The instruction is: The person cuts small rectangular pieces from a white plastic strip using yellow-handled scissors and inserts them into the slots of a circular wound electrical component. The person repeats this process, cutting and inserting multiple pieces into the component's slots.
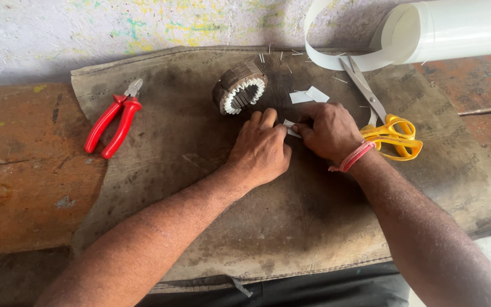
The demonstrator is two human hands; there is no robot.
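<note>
Both hands pinch one small white paper slip (290, 126) mid-mat: left hand (261, 149) and right hand (329, 129) fingers closed on it. Stator core (240, 87) sits just above, scissors (383, 122) just right. Plenty of bare mat (200, 187) below. Slip mostly hidden by fingers; white roll (456, 28) cut off top-right.

One head view looks steeply down from the person's side, close over a dark mat (313, 227). Both forearms enter from 6 o'clock and reach toward 12. A painted wall (86, 28) fills the 12 o'clock edge. No second view shares the scene.
</note>
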